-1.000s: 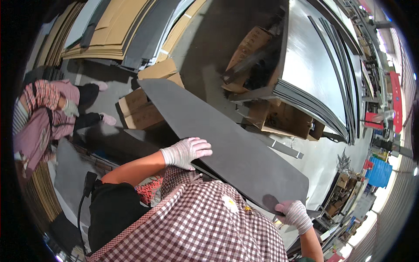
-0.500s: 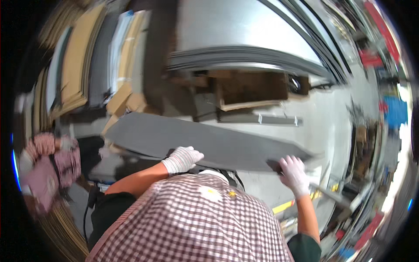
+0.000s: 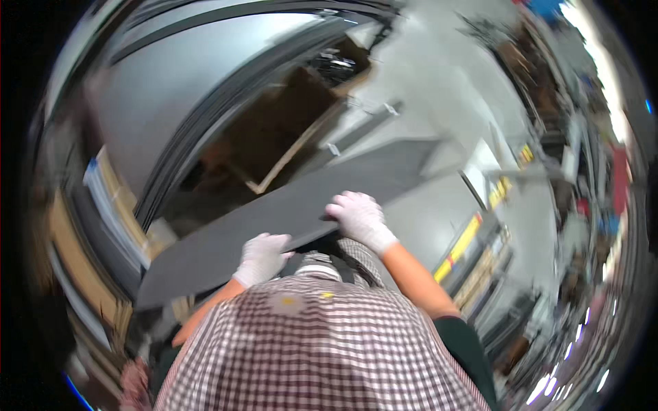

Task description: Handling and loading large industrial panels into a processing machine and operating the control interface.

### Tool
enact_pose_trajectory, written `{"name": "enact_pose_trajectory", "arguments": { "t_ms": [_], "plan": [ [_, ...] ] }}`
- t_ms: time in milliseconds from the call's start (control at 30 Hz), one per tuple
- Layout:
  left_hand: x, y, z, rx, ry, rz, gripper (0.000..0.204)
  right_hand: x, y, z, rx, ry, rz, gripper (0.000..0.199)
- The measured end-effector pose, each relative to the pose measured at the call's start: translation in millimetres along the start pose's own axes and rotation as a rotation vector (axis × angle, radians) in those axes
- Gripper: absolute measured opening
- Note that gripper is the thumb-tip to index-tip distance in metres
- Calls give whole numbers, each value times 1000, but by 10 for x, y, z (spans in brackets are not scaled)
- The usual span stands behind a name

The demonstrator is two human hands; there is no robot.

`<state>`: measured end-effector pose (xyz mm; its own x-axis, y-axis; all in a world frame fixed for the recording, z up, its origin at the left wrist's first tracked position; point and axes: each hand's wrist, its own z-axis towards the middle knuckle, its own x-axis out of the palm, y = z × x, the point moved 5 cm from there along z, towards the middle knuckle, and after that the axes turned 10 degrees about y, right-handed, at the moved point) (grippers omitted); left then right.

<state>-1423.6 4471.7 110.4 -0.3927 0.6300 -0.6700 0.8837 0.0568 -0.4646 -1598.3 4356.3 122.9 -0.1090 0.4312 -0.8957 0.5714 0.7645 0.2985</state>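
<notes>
A long, flat dark grey sheet (image 3: 281, 216) with angled ends lies slantwise in front of my body, its right end farther away. White-gloved, my left hand (image 3: 262, 259) grips its near edge left of centre, fingers closed over the rim. My right hand (image 3: 360, 216), in a white glove too, is closed on the same near edge farther right. The undersides of both grips are hidden by the sheet, and motion blurs the picture slightly.
Beyond the sheet stands an open brown box (image 3: 274, 130), beneath a stack of large grey sheets (image 3: 171, 103). Upright cardboard and grey panels (image 3: 89, 253) line the left. A yellow strip (image 3: 459, 246) and long pieces lie at right. Part of another person (image 3: 135, 383) shows lower left.
My view has swung to the right, and the sheet has turned with me, its right end now pointing farther away. Both hands keep hold; my right hand now sits closer to the left.
</notes>
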Motion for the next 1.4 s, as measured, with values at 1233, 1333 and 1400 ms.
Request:
{"name": "enact_pose_trajectory", "arguments": {
  "t_ms": [1233, 1333, 1400],
  "plan": [
    [-2623, -4874, 6366, 269, 109, -21, 23, -2885, -7465, -1376, 189, 35, -254, 41],
    [-2795, -5073, 6757, 367, 57, 32, 27, -2877, -7943, -1464, 250, 147, -168, 46],
    [-2824, -5244, 7136, 350, 99, 31, 35, -2952, -8202, -1508, 188, 102, -168, 41]
  ]
}}
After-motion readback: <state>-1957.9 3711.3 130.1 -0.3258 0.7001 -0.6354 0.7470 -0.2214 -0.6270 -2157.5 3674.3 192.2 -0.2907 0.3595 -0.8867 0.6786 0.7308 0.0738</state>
